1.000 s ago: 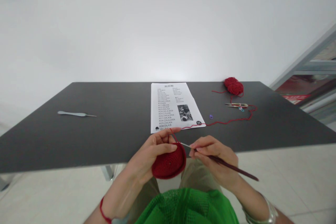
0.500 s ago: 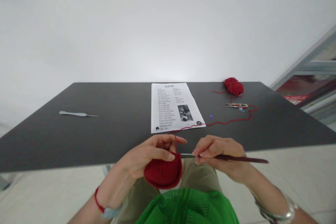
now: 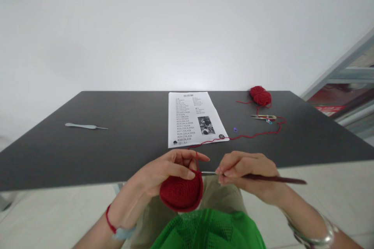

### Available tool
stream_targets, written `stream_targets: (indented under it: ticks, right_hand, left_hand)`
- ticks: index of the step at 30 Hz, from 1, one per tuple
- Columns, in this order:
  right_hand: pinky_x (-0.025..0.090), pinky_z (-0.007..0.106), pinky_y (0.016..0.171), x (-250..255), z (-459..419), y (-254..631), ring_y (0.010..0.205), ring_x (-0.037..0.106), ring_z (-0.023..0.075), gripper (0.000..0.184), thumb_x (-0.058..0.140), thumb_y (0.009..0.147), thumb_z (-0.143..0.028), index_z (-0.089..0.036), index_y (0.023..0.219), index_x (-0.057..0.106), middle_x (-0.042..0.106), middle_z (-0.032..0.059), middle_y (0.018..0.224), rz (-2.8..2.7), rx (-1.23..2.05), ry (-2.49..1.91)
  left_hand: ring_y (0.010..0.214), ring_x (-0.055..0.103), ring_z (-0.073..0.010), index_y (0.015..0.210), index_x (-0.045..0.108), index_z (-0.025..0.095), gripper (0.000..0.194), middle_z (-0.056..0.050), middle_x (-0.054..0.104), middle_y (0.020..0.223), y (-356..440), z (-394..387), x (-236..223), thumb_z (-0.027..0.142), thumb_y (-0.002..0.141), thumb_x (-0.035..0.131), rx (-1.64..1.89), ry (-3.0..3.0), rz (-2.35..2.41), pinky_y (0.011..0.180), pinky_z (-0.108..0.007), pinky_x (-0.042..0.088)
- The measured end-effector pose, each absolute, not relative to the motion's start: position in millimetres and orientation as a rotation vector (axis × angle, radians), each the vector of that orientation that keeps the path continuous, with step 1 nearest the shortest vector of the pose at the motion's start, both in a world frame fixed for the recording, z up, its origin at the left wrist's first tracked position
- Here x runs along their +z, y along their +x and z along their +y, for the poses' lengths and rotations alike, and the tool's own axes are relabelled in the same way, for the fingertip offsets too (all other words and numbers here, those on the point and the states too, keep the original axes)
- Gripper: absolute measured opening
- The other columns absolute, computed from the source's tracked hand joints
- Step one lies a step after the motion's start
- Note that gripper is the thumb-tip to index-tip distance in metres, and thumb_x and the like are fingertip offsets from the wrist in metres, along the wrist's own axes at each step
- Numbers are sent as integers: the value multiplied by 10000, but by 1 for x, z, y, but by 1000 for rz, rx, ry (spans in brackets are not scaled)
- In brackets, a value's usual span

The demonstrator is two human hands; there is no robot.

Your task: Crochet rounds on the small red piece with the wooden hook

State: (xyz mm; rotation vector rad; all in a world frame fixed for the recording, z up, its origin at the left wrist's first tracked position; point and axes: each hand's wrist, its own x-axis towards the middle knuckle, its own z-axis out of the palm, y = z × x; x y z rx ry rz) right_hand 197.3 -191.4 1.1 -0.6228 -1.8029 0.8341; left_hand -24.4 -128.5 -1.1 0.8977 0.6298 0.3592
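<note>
The largest thing is a dark grey counter [image 3: 131, 124], and the person sits at its near edge, with a green mesh top [image 3: 209, 229] and khaki trousers [image 3: 224, 194] showing below the hands. In the middle of the counter lies a white printed pattern sheet [image 3: 189, 118] with rows of text and one small photo. To the right of the sheet is a ball of red yarn [image 3: 260, 97], and a thin red yarn strand [image 3: 254, 136] runs from it across the counter, past the lower corner of the sheet, to the work in the hands. Near this strand lie small thread snips [image 3: 263, 116], and just beside them is a teal stitch marker [image 3: 269, 121]. A purple stitch marker [image 3: 235, 129] lies apart, nearer the sheet. On the left part of the counter lies a spare crochet hook [image 3: 84, 126] with a pale handle.

The person holds both hands above the near edge of the counter. The left hand [image 3: 163, 171] grips a round crocheted red piece [image 3: 181, 192], and its fingers [image 3: 187, 159] curl closed over the top edge, with the yarn passing up near them. The right hand [image 3: 248, 173] is just beside it, and its fingers [image 3: 233, 171] pinch a dark-handled crochet hook [image 3: 274, 179] closed, the metal tip pointing at the red piece. A red string bracelet [image 3: 109, 221] is on the left wrist and a silver bangle [image 3: 317, 237] is on the right wrist.
</note>
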Motion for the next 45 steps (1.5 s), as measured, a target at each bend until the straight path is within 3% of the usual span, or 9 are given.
stream_targets:
  ticks: [7,12,18,21,29,37,45]
  right_hand:
    - [600,236,513,-16,-180,192,557,698,118,65,742,782,-128,-188,771,717,718,31,801,-1274,1333,-596]
    - [585,197,473,-22,-179,176,521,675,99,113,766,765,-173,-168,703,671,714,1,740,-938,1510,-577]
    - [597,173,603,-36,-191,148,639,689,86,112,731,794,-162,-192,736,640,711,-18,792,-613,1337,-623]
    - [596,193,597,-37,-192,144,640,689,98,113,728,792,-159,-204,750,633,709,-19,800,-618,1261,-637]
    - [593,247,617,-29,-186,159,602,700,119,121,763,773,-206,-204,723,653,704,-21,754,-914,1190,-650]
    - [597,292,625,-33,-194,162,691,721,166,99,695,814,-124,-221,795,698,722,26,796,-1231,813,-736]
    - [589,225,585,-30,-186,156,626,698,122,123,746,783,-213,-191,714,647,713,-11,749,-785,1245,-711]
  left_hand:
    - [571,487,-80,958,750,161,340,15,600,695,-24,-129,4,158,618,757,448,1098,730,521,-194,332]
    - [596,531,-103,967,717,166,310,21,613,689,-16,-136,2,161,658,742,631,1182,836,558,-219,364]
    - [625,548,-112,970,690,174,297,39,597,653,3,-153,-9,154,678,741,886,1080,880,629,-230,405]
    - [633,563,-118,977,696,178,319,31,613,668,5,-157,-11,167,665,762,890,1000,848,631,-233,415]
    - [635,549,-103,970,714,183,303,20,622,703,-4,-153,-9,154,672,763,933,989,836,582,-205,397]
    - [580,536,-97,1028,710,182,364,39,620,650,-3,-153,-7,124,671,747,970,1056,910,559,-213,381]
    - [574,529,-88,981,729,159,376,33,614,641,-2,-149,-8,100,611,766,879,887,843,570,-210,368]
